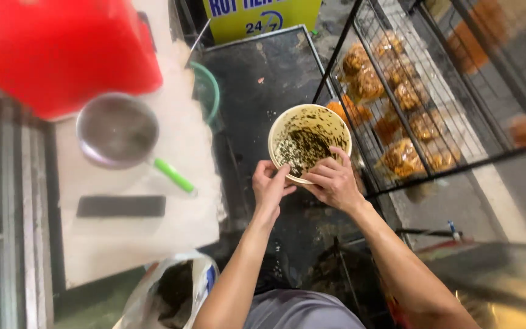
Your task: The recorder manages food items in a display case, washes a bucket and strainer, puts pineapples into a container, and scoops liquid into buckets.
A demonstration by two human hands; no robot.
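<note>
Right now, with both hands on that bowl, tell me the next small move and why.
Probably tip the bowl a little more and sweep with the right hand. Dark wet leaves cling to its inside wall, the left hand steadies the near rim, and it hangs over the dark floor.

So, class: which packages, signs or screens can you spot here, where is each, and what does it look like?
Sign: top centre, rectangular, yellow with a blue band.
Food bags: on the wire rack, right; clear, orange-brown contents.
Plastic bag: bottom left, white, open, dark contents.
Flat dark slab: on the white counter; possibly a phone.
</note>
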